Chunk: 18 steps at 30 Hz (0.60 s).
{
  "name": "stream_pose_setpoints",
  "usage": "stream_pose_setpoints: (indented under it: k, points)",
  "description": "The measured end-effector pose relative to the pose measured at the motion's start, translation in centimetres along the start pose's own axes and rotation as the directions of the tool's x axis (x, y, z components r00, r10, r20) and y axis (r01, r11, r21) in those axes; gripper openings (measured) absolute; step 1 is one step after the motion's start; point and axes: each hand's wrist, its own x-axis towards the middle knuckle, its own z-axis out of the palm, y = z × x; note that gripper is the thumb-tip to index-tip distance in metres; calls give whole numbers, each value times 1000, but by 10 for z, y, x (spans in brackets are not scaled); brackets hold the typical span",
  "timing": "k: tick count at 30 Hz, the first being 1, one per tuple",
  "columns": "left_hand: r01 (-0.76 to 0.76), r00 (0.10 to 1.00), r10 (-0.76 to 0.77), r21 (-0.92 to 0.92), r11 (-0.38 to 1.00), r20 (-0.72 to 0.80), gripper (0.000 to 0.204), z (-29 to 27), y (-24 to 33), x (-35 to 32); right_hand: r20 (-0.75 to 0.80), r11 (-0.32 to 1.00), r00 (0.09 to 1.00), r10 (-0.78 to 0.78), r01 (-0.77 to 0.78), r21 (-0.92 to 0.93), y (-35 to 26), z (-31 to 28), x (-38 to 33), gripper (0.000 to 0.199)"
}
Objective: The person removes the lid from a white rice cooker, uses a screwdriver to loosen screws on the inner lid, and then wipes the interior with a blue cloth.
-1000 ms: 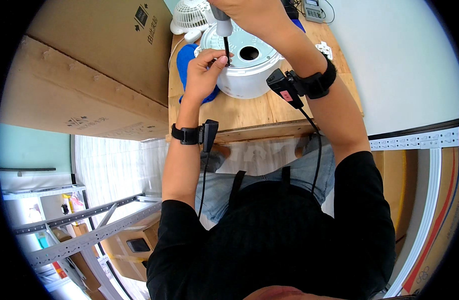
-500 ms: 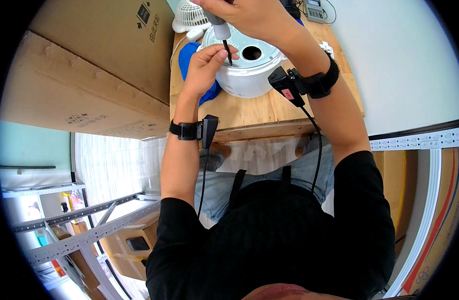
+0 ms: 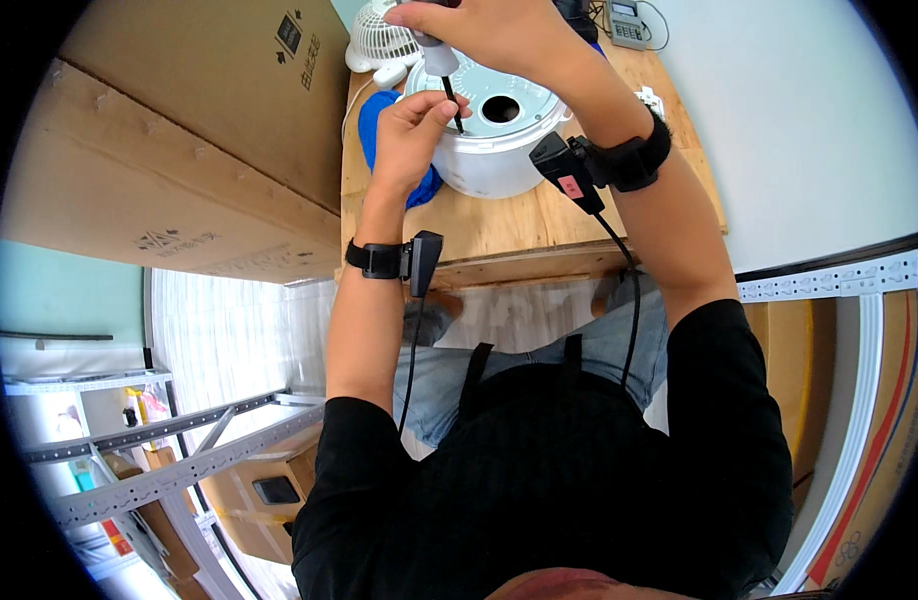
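Note:
A screwdriver with a grey handle and a dark shaft stands slightly tilted, its tip at the near rim of a round, pale grey-green plate. That plate covers a white, round appliance body and has one large dark hole. Wrapped round the handle from above is my right hand, partly cut off by the top of the view. My left hand is closed in a pinch about the lower shaft, just above the plate. Whether a screw sits under the tip is too small to make out.
A wooden table carries a blue cloth beside the appliance, a white perforated cover behind it, and a grey keypad device at the far right. A large cardboard box borders the left side; metal shelving stands lower left.
My right hand has turned slightly and come down a little on the screwdriver handle. The left hand keeps its pinch at the shaft. The appliance stays almost in place.

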Motion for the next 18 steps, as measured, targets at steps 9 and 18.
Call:
stream_pose_setpoints:
  k: [9,18]
  points:
    - [23,998,-25,-27,999,-53,11,3,-3,3,-54,993,999,-1,-5,-115,-3,-1,-1,53]
    - [49,999,-49,-15,999,18,25,12,8,2,8,979,983,186,-186,82,-11,-6,3,49]
